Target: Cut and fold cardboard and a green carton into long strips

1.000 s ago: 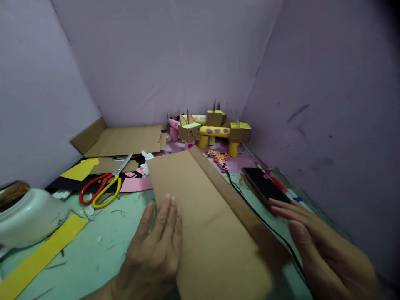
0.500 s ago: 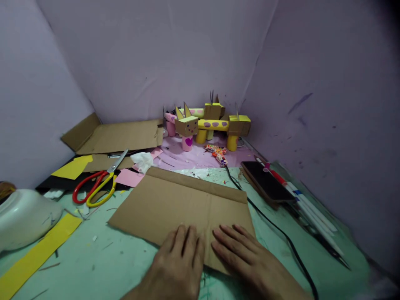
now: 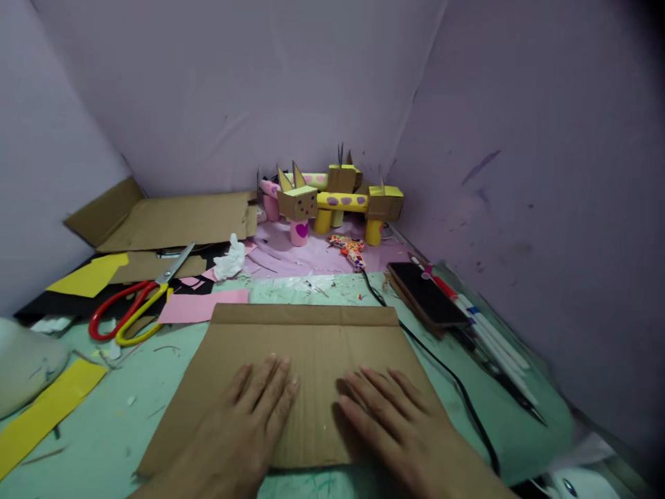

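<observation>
- The left hand (image 3: pixel 244 423) lies flat on the cardboard sheet (image 3: pixel 306 346), fingers spread, holding nothing.
- The right hand (image 3: pixel 395 423) lies flat just beside it on the same sheet, fingers spread too.
- The cardboard sheet lies flat on the green table (image 3: pixel 129 416), with a fold line near its far edge.
- A black cable (image 3: pixel 451 381) runs along the sheet's right side.
- Scissors (image 3: pixel 135 312) with red and yellow handles lie to the left, near pink paper (image 3: pixel 200 305).
- A phone (image 3: pixel 426 301) and pens (image 3: pixel 483 326) lie at the right.
- Cardboard animals (image 3: pixel 332 201) stand at the back.
</observation>
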`<state>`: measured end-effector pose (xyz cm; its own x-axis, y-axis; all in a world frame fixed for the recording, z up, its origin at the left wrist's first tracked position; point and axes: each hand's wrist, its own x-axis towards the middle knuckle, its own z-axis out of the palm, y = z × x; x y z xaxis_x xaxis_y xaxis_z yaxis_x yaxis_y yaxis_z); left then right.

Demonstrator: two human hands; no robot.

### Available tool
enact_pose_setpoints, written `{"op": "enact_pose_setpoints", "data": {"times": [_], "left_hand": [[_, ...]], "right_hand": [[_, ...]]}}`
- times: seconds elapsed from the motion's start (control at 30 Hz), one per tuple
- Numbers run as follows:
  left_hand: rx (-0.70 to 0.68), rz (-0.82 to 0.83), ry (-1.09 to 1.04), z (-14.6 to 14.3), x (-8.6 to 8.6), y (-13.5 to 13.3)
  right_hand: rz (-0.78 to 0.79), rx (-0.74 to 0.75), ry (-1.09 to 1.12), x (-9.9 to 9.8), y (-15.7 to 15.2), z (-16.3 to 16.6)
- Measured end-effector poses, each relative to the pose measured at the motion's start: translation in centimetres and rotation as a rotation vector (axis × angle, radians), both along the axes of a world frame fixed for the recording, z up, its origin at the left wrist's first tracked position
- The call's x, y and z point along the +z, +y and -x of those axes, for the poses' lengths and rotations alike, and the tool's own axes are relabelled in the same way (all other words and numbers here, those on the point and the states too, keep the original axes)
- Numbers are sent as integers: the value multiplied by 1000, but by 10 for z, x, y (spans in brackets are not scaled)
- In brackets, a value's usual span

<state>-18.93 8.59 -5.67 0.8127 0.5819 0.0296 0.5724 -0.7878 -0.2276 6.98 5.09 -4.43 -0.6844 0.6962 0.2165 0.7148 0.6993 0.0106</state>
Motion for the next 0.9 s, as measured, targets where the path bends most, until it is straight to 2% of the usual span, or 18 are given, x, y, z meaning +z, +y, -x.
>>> {"op": "enact_pose_setpoints", "data": {"times": [0.1, 0.2, 0.37, 0.67, 0.77, 0.9], "left_hand": [[-73, -91, -49, -8, 5, -4], [-134, -160, -67, -22, 13, -1], [-210, -237, -78, -36, 19, 8], [-124, -31, -125, -16, -12, 11], [-149, 63, -113, -16, -9, 17], [-171, 175, -64, -21, 6, 24]], "right_hand": [[-57, -82, -68, -11, 8, 26], [-80, -140, -101, -18, 14, 39], [-161, -69, -100, -21, 18, 38], [-177, 6, -171, -28, 27, 31], [-180, 7, -187, -30, 29, 31], [-182, -55, -113, -32, 30, 35]]}}
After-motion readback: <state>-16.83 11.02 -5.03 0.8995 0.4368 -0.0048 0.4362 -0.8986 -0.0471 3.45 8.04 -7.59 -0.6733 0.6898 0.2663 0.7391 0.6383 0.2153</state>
